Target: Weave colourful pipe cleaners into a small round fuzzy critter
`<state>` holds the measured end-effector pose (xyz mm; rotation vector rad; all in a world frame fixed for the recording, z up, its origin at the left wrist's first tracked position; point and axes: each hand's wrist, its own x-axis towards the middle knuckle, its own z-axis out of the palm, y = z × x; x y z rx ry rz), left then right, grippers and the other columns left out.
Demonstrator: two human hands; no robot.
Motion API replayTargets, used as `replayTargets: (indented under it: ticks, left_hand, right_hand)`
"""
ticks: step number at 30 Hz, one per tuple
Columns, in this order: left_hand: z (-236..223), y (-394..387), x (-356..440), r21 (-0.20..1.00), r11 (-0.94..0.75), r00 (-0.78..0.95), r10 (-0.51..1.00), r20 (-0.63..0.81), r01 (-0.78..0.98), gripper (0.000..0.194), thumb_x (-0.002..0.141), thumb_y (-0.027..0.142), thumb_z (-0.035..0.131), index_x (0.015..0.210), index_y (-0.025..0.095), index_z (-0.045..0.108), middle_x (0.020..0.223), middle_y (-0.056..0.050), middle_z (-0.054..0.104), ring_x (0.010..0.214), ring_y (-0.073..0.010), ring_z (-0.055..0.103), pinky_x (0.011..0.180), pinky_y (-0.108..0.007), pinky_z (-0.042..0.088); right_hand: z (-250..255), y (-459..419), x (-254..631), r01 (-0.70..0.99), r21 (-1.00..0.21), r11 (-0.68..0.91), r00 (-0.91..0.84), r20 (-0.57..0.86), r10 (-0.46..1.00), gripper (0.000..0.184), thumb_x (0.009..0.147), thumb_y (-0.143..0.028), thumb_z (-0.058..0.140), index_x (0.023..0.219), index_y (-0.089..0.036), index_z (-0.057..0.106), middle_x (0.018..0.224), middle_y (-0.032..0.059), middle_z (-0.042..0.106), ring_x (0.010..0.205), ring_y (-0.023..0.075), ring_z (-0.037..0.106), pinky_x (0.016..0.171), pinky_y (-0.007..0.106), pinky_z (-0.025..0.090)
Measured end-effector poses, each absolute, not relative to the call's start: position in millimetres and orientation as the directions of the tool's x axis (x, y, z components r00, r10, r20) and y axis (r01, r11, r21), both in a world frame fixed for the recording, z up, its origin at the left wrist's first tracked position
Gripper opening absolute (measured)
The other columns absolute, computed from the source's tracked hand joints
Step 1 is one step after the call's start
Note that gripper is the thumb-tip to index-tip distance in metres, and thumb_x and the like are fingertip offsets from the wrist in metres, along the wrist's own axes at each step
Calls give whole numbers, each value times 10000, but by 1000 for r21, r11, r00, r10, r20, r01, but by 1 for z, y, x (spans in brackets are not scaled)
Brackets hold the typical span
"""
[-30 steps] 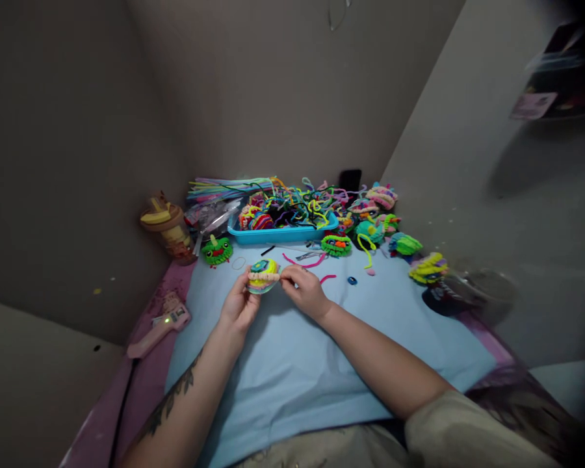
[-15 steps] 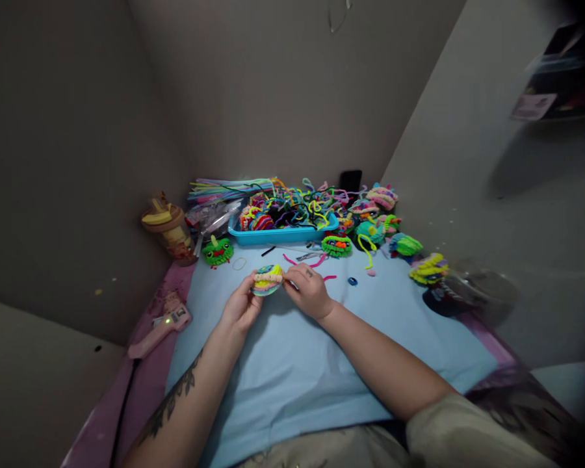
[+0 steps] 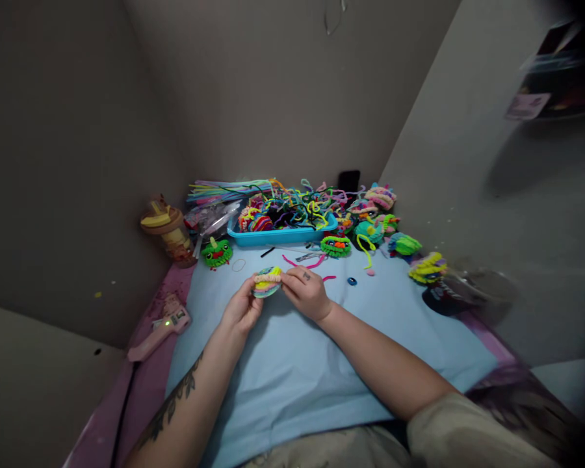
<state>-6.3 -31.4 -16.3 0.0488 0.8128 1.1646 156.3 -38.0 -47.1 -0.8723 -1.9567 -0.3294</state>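
A small rounded pipe-cleaner figure (image 3: 266, 283), striped yellow, peach and pale blue-green, is held up over the light blue cloth (image 3: 292, 364). My left hand (image 3: 244, 305) grips its left side between thumb and fingers. At its right edge, the fingers of my right hand (image 3: 308, 292) pinch the end of the peach band. Just beyond my hands lie pink pipe-cleaner pieces (image 3: 316, 262), a pair of tweezers or scissors whose kind I cannot make out, and a small blue eye-like piece (image 3: 351, 281).
A blue tray (image 3: 283, 236) of tangled pipe cleaners stands at the back. Finished fuzzy figures line the right, including a yellow-purple one (image 3: 428, 268); a green one (image 3: 217, 252) sits left. A pink glue gun (image 3: 160, 333) with a lit green light and a tumbler (image 3: 168, 231) are at left.
The figure has moved slightly right and tipped, so its blue patch shows less and the peach band more. My right hand stays pinched at its right edge.
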Motion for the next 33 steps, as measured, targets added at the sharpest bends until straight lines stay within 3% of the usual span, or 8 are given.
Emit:
replayTargets:
  ticks: [12,15,17,21,24,26,28,33]
  left_hand:
    - [-29,-29,-9,432,417,156,839,-521,-799,310,871,54,465,1159,52,579,800,-87,700,647,-122,678,606,-145,560]
    - [-26,-28,-10,435,369,118,856,-504,-821,328,888,57,435,1195,58,549,779,-69,691,636,-105,670,616,-136,556]
    - [-22,-29,-12,440,342,104,870,-482,-830,325,905,75,409,1207,57,529,798,-75,692,665,-111,677,617,-141,556]
    - [-16,-32,-14,441,293,93,903,-421,-848,318,893,71,402,1186,66,525,821,-91,694,734,-151,692,623,-186,566]
    - [-17,-35,-15,444,284,100,914,-394,-850,315,856,55,430,1140,85,561,750,-64,689,678,-145,682,635,-209,568]
    - [-18,-36,-15,459,293,110,916,-385,-838,301,831,53,456,1099,89,587,743,-59,692,665,-144,675,647,-220,568]
    - [-20,-36,-15,494,307,116,918,-379,-813,271,810,57,485,1048,94,609,784,-65,701,686,-149,675,659,-231,567]
    - [-24,-38,-15,666,284,140,955,-263,-690,267,733,87,626,997,125,627,913,-51,696,741,-141,666,618,-201,545]
  right_hand:
    - [-49,-37,156,715,-166,679,-302,803,514,141,867,-180,501,863,-203,640,793,68,668,740,187,586,678,318,469]
    - [-50,-33,155,724,-262,639,-220,790,573,150,849,-200,533,977,-191,612,926,101,660,880,225,581,773,362,484]
    - [-50,-30,155,704,-394,591,-116,757,643,189,824,-225,571,1005,-176,593,967,116,637,894,233,575,777,373,490]
    - [-50,-29,153,482,-731,483,-4,549,836,104,818,-262,562,808,-179,624,783,47,605,720,172,563,650,296,478]
    - [-50,-29,150,166,-951,261,-44,258,965,230,823,-385,550,748,-179,620,621,-4,561,552,120,508,488,227,414]
    - [-51,-29,148,-30,-995,96,-85,98,991,304,799,-469,562,741,-174,607,561,-26,534,456,89,450,401,193,345]
    - [-50,-29,148,-144,-989,15,-98,29,995,342,759,-505,599,704,-167,591,525,-38,518,411,69,420,368,177,306]
    - [-43,-31,150,-177,-983,-47,-87,-32,996,380,694,-522,658,620,-164,556,437,-57,484,357,51,380,341,168,262]
